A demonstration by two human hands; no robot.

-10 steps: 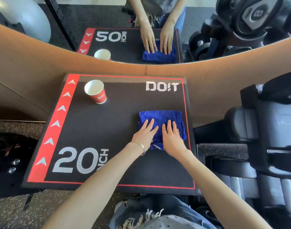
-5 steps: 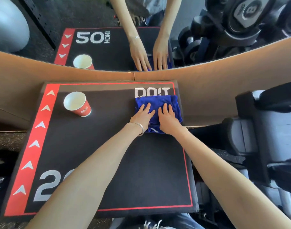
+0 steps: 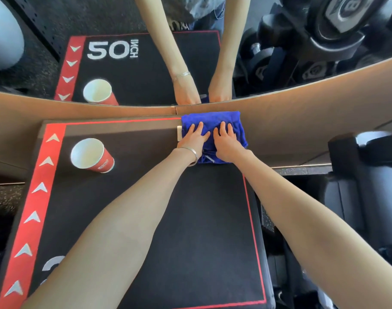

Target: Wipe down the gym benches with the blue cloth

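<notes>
A folded blue cloth (image 3: 212, 120) lies at the far right corner of a black padded box (image 3: 201, 230) with red trim and white arrows. The cloth's far edge meets the tan wall base. My left hand (image 3: 193, 138) and my right hand (image 3: 226, 140) press flat on the cloth side by side, fingers spread and pointing away from me. A bracelet circles my left wrist. The cloth covers most of the white lettering at that corner.
A red paper cup (image 3: 91, 156) stands upright on the box's far left. A mirror (image 3: 146, 63) above the tan wall base (image 3: 302, 121) reflects the box, cup and hands. Black dumbbells on a rack (image 3: 368, 175) crowd the right side.
Both hands have pushed the cloth away from me, from the box's right middle to its far right corner against the wall. The cup stays put.
</notes>
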